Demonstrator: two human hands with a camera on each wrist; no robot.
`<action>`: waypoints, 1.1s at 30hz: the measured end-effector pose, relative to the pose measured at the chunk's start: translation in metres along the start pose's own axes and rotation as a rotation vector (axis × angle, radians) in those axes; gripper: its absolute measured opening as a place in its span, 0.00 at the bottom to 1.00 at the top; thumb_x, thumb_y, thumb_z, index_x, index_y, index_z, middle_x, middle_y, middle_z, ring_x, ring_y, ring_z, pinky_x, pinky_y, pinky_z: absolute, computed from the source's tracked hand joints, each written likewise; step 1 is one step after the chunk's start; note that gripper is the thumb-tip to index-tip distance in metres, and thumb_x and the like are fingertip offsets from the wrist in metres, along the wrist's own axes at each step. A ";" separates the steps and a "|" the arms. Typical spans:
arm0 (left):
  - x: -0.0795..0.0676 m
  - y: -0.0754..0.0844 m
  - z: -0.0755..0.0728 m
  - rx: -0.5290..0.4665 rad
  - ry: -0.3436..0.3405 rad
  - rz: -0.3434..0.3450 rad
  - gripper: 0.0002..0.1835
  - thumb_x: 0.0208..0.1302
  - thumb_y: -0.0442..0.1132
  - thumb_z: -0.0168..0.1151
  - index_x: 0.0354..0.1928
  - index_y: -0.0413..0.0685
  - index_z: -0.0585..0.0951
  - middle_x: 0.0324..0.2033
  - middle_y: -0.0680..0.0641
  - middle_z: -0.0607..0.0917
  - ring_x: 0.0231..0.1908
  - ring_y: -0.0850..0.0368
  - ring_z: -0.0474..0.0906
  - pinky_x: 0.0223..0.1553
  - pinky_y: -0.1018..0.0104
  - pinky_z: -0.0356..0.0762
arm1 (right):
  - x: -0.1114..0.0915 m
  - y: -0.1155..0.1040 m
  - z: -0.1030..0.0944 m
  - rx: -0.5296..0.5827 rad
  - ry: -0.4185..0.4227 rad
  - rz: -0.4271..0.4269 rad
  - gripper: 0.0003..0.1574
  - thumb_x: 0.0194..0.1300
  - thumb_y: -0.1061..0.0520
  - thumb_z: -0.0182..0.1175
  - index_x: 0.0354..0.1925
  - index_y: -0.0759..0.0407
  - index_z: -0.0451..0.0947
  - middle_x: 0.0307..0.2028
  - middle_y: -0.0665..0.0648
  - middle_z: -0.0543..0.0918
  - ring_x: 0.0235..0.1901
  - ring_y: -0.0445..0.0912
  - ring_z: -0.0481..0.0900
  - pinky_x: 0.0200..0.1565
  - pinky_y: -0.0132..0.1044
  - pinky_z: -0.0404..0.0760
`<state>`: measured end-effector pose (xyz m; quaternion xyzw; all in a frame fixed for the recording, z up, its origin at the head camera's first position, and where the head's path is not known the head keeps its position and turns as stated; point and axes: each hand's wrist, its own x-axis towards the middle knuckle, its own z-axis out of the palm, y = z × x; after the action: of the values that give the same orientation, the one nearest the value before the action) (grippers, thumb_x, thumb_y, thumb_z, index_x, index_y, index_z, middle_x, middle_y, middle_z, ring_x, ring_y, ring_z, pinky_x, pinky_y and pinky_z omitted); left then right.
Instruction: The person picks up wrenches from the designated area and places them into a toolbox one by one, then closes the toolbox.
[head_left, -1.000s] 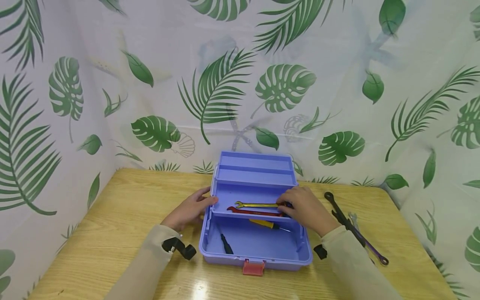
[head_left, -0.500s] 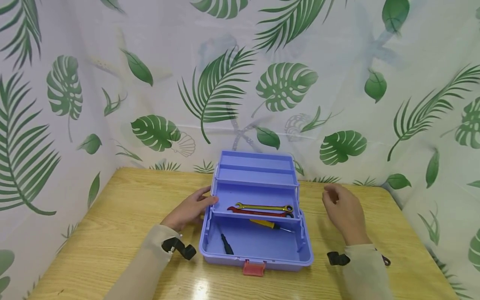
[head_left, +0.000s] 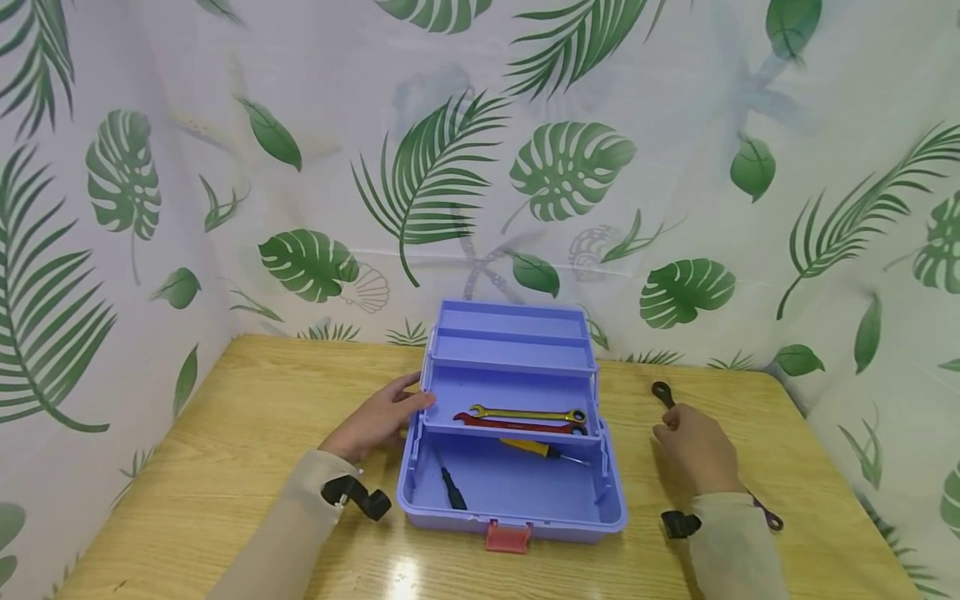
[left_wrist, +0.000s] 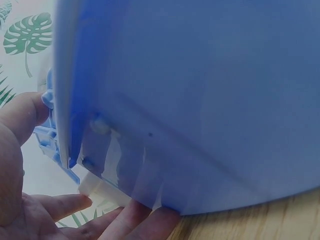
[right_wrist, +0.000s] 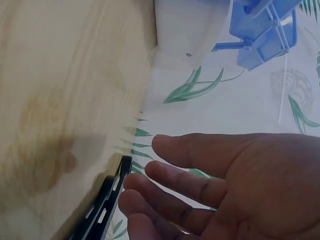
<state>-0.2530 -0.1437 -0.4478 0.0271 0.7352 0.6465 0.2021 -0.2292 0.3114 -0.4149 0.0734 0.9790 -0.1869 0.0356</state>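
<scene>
A blue-purple toolbox (head_left: pixel 517 496) stands open on the table, its trays raised at the back. My left hand (head_left: pixel 375 419) holds it by the left side, the thumb at the tray edge; in the left wrist view the other fingertips (left_wrist: pixel 155 222) touch the box lower down. Over the tools at the right hovers my right hand (head_left: pixel 697 450), fingers loosely extended with nothing held. Beneath it lies a dark combination wrench (head_left: pixel 663 392), its middle hidden by hand and sleeve. Dark tools (right_wrist: pixel 107 200) lie just under the fingertips in the right wrist view.
A yellow wrench (head_left: pixel 525 413) and a red wrench (head_left: pixel 513 425) lie in the lower tray. Below are a yellow-handled screwdriver (head_left: pixel 528 447) and a black-handled screwdriver (head_left: pixel 452 489). A red latch (head_left: pixel 507 537) hangs at the front. Leaf-patterned cloth (head_left: pixel 465 167) backs the table.
My right hand let go of the yellow wrench in the tray, moved right out of the toolbox and came down over the dark wrench. The left hand stayed at the box.
</scene>
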 end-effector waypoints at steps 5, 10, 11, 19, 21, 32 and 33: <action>-0.001 0.000 0.000 -0.016 0.008 -0.001 0.43 0.70 0.59 0.65 0.81 0.57 0.59 0.69 0.36 0.74 0.54 0.40 0.84 0.46 0.45 0.88 | 0.001 0.005 0.002 0.006 0.005 0.008 0.26 0.74 0.54 0.55 0.58 0.75 0.75 0.54 0.80 0.76 0.51 0.71 0.76 0.45 0.64 0.79; -0.001 0.000 -0.001 -0.015 -0.001 0.000 0.44 0.70 0.59 0.65 0.81 0.57 0.58 0.69 0.36 0.73 0.54 0.41 0.84 0.46 0.45 0.88 | 0.006 0.022 0.008 -0.007 0.035 0.037 0.33 0.71 0.55 0.55 0.63 0.80 0.68 0.55 0.85 0.68 0.55 0.80 0.65 0.49 0.70 0.74; 0.000 0.000 -0.001 -0.014 -0.005 0.002 0.45 0.71 0.59 0.65 0.82 0.56 0.57 0.69 0.35 0.73 0.54 0.41 0.84 0.46 0.46 0.88 | 0.007 0.026 0.008 -0.011 0.030 0.041 0.35 0.71 0.54 0.54 0.64 0.81 0.67 0.55 0.86 0.68 0.55 0.81 0.65 0.48 0.70 0.74; 0.000 0.000 0.000 -0.023 0.000 -0.003 0.44 0.70 0.60 0.65 0.81 0.58 0.58 0.68 0.37 0.75 0.52 0.42 0.85 0.45 0.47 0.88 | 0.007 0.042 -0.010 -0.073 -0.090 0.043 0.30 0.71 0.55 0.59 0.58 0.80 0.73 0.52 0.81 0.79 0.36 0.63 0.81 0.33 0.51 0.83; 0.001 0.001 0.000 -0.018 0.003 0.000 0.44 0.70 0.59 0.65 0.81 0.57 0.58 0.67 0.37 0.75 0.51 0.42 0.85 0.44 0.47 0.89 | 0.007 0.042 -0.014 -0.084 -0.110 0.060 0.23 0.70 0.56 0.59 0.49 0.78 0.79 0.44 0.76 0.83 0.28 0.54 0.79 0.27 0.44 0.80; 0.000 0.000 -0.001 -0.006 -0.008 0.004 0.44 0.71 0.59 0.64 0.82 0.56 0.57 0.67 0.35 0.75 0.52 0.41 0.85 0.45 0.47 0.88 | 0.011 0.051 -0.005 -0.076 -0.124 0.129 0.14 0.69 0.57 0.58 0.31 0.67 0.80 0.32 0.67 0.82 0.25 0.51 0.74 0.24 0.41 0.73; 0.000 0.000 -0.001 -0.008 -0.005 0.003 0.44 0.71 0.59 0.64 0.82 0.56 0.57 0.67 0.36 0.75 0.52 0.41 0.85 0.45 0.46 0.88 | 0.011 0.051 -0.005 -0.068 -0.123 0.129 0.15 0.69 0.57 0.58 0.25 0.63 0.75 0.26 0.62 0.78 0.24 0.50 0.72 0.24 0.41 0.72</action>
<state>-0.2531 -0.1448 -0.4478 0.0290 0.7322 0.6495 0.2031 -0.2321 0.3612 -0.4298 0.1235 0.9740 -0.1551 0.1100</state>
